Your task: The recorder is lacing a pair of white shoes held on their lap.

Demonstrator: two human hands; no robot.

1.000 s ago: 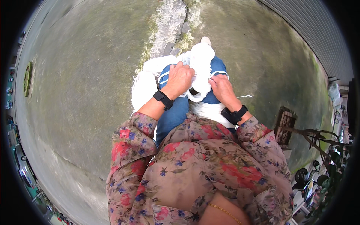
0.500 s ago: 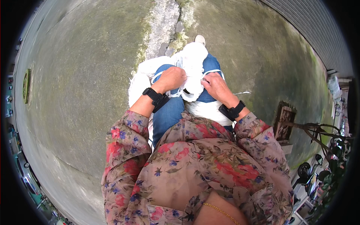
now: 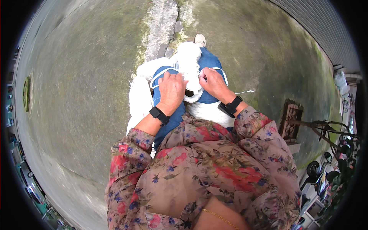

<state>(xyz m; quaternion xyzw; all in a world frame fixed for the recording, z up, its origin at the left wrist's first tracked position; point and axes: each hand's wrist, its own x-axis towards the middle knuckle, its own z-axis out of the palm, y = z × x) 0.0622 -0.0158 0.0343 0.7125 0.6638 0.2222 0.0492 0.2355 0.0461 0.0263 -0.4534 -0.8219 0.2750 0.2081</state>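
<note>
While seated over mossy concrete floor (image 3: 88,76), held white cloth bundle (image 3: 188,57) on lap, atop blue-trousered legs (image 3: 209,63). Left hand (image 3: 171,90) pressed flat on bundle's near edge, fingers curled, grasping fabric. Right hand (image 3: 213,82) pinched same fabric, grip clenched. Black wristbands (image 3: 159,115) on both wrists. White sack (image 3: 140,101) lay just beside left leg.

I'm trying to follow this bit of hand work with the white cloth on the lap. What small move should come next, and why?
Probably draw the right hand outward to tauten the white cloth: both hands pinch it on the lap, the left hand pressing it down.
</note>
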